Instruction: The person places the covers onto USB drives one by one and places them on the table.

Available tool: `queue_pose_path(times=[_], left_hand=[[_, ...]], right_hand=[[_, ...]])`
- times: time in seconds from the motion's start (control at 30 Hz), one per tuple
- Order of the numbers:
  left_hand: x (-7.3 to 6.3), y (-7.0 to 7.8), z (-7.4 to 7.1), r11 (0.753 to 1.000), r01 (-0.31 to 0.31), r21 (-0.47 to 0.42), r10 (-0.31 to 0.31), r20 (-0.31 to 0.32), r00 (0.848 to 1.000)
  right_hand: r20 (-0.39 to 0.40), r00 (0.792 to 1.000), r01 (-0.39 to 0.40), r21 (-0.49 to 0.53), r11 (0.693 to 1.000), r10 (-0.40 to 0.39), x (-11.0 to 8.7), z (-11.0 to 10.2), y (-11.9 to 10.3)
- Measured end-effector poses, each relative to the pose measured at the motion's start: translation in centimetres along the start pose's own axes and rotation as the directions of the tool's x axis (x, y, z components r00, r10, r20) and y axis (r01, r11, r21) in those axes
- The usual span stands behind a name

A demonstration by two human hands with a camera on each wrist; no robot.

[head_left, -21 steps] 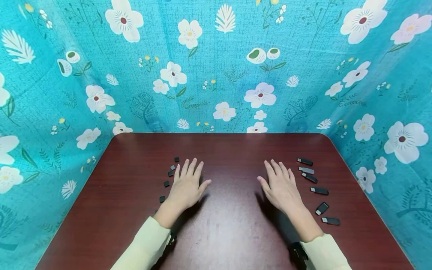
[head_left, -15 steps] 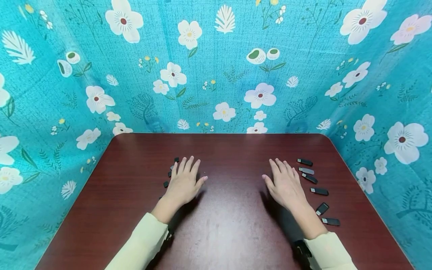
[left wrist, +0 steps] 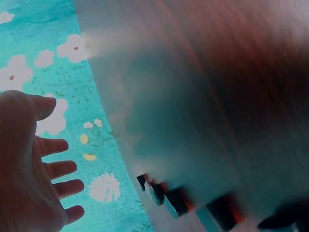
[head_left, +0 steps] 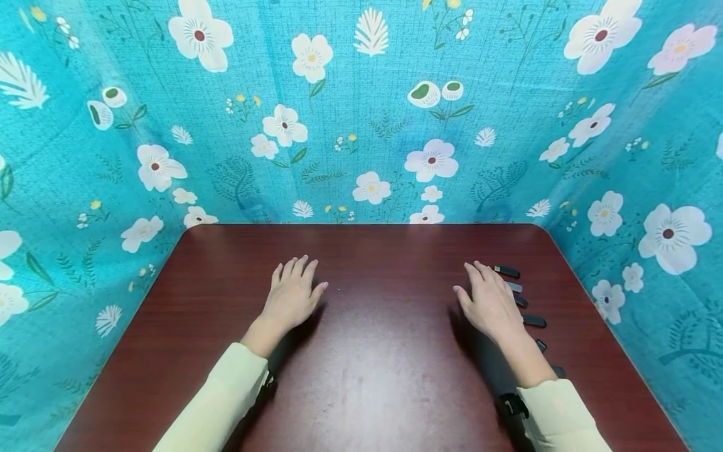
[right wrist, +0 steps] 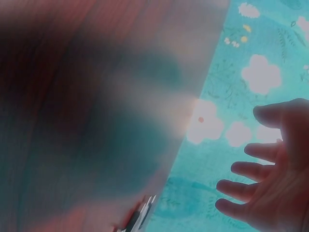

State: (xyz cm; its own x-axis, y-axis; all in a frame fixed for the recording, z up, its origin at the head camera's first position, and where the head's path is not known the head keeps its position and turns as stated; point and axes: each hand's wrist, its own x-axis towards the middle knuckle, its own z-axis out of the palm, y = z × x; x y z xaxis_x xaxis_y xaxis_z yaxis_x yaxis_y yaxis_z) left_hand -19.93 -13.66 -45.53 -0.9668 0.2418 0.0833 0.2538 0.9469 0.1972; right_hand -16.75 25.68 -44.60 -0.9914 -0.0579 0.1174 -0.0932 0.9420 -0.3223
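My left hand point(head_left: 290, 301) hovers over the left side of the table with fingers spread and nothing in it. From the head view it hides several small dark caps or blocks; in the left wrist view these dark pieces point(left wrist: 176, 203) stand in a row on the tabletop. On the other side, my right hand point(head_left: 492, 307) is held above the table, fingers straight, holding nothing. It partly covers a column of several USB sticks, among them a black USB stick point(head_left: 535, 321) and a grey USB stick point(head_left: 514, 287). Their ends show blurred in the right wrist view.
The dark red-brown tabletop point(head_left: 373, 351) has rounded far corners and a glare patch at the front. A turquoise flowered curtain point(head_left: 350, 113) hangs behind it and along both sides. A dark strap band point(head_left: 514, 405) sits at the right wrist.
Both hands have drifted outward, the left hand leftward over the small dark pieces and the right hand rightward over the USB sticks. The head view has shifted slightly.
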Motion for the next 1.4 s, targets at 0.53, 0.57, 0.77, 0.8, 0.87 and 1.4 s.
queue_pose_path(times=[0.53, 0.57, 0.77, 0.8, 0.87, 1.4], left_hand=[[1.8, -2.9, 0.6, 0.999, 0.038, 0.007, -0.038, 0.026, 0.999], [1.9, -3.1, 0.6, 0.999, 0.041, 0.005, -0.042, 0.03, 0.999], [2.4, -4.0, 0.6, 0.998, 0.066, -0.002, -0.065, 0.066, 0.996], [2.4, -4.1, 0.6, 0.998, 0.065, 0.004, -0.065, 0.068, 0.996], [2.7, -4.4, 0.7, 0.998, 0.068, 0.012, -0.068, 0.078, 0.995], [3.9, -6.1, 1.6, 0.993, 0.107, -0.048, -0.1, 0.13, 0.987]], right_hand=[[-0.044, 0.999, -0.021, 0.001, 1.0, 0.021, 1.6, -0.6, 3.7], [-0.041, 0.999, -0.022, 0.001, 1.0, 0.022, 1.7, -0.6, 3.9], [-0.03, 0.999, -0.026, -0.006, 1.0, 0.026, 2.3, -0.6, 5.2], [-0.023, 0.999, -0.033, -0.004, 0.999, 0.033, 2.4, -0.5, 5.4], [-0.007, 0.999, -0.049, 0.0, 0.999, 0.049, 2.6, -0.5, 5.8], [0.073, 0.991, -0.11, 0.019, 0.994, 0.108, 4.4, -0.6, 9.3]])
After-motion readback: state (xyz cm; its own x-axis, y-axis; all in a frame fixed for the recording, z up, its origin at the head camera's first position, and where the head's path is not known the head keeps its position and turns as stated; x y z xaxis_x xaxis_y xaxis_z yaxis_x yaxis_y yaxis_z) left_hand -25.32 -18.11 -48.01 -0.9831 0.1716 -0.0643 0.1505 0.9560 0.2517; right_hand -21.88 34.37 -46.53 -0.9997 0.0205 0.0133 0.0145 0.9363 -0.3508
